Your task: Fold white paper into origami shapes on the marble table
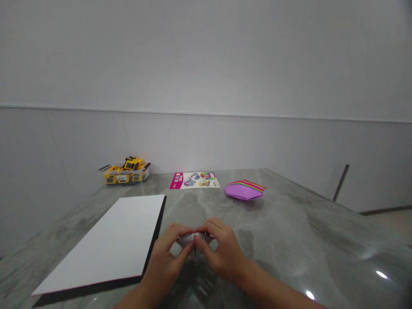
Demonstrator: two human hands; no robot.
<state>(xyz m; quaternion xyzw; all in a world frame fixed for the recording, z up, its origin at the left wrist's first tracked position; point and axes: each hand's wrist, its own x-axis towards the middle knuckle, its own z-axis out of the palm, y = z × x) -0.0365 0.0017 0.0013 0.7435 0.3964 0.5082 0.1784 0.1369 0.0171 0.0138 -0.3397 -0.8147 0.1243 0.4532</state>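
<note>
My left hand [168, 257] and my right hand [222, 251] meet over the grey marble table [289, 223], near its front. Both pinch a small folded piece of grey paper [193, 238] between thumbs and fingers. The paper is mostly covered by my fingers, so its shape is hard to make out.
A white board with a black edge [109, 240] lies to the left of my hands. At the back stand a clear box with a yellow toy vehicle [125, 171], a printed instruction sheet [195, 180] and a stack of coloured paper with a purple top sheet [244, 189].
</note>
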